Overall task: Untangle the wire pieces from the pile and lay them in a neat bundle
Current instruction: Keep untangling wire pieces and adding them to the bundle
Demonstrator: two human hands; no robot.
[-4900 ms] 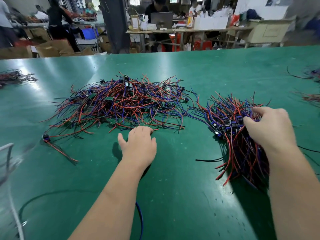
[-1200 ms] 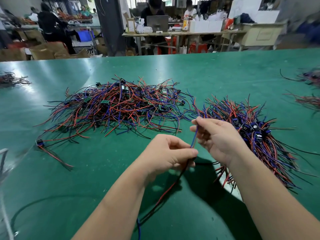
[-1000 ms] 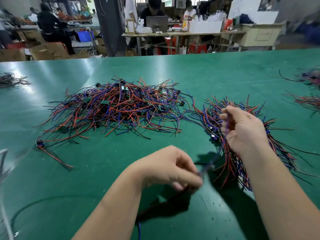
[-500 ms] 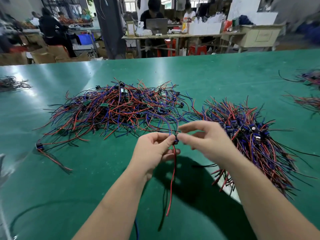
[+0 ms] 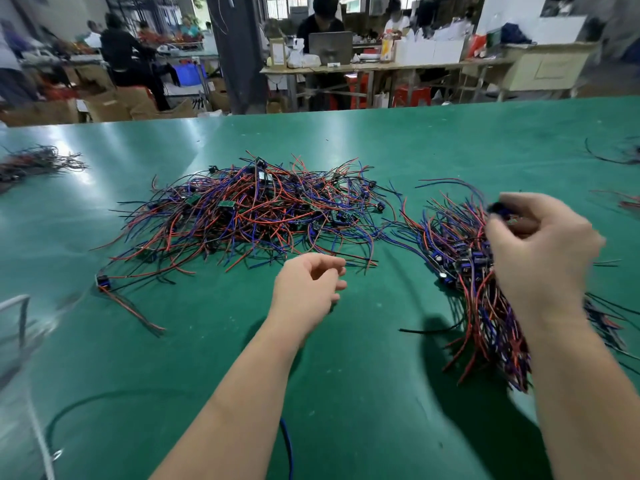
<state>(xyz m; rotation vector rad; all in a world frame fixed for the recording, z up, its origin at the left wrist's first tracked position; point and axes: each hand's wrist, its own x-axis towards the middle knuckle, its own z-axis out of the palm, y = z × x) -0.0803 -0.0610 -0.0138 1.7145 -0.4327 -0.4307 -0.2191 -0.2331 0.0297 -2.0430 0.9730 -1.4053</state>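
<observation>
Half a second ago both hands held one wire piece between them over the middle of the tabletop (image 5: 346, 382), its red tail hanging down. Now they have parted. The left hand (image 5: 308, 285) has let go and hangs empty, fingers loosely curled, just at the near edge of the pile (image 5: 256, 216), which lies tangled left of centre. The right hand (image 5: 540, 251) has swung out over the bundle (image 5: 478, 299) on the right side. It is blurred with motion, but it seems to pinch the small dark connector end of the wire piece (image 5: 498, 208) at its fingertips, above the far part of the bundle. The wire's tail cannot be told apart from the red and blue strands under it.

For the task, this reads as one more piece freed and on the point of being laid down. It is not yet released, and whether it lines up with the others cannot be judged from here. The bundle's connectors sit roughly together near its middle, tails running toward the person. The left hand is placed to draw the next piece. The pile is still much the larger heap, so the job looks well short of done. One stray piece (image 5: 104, 282) lies apart at the pile's near left
</observation>
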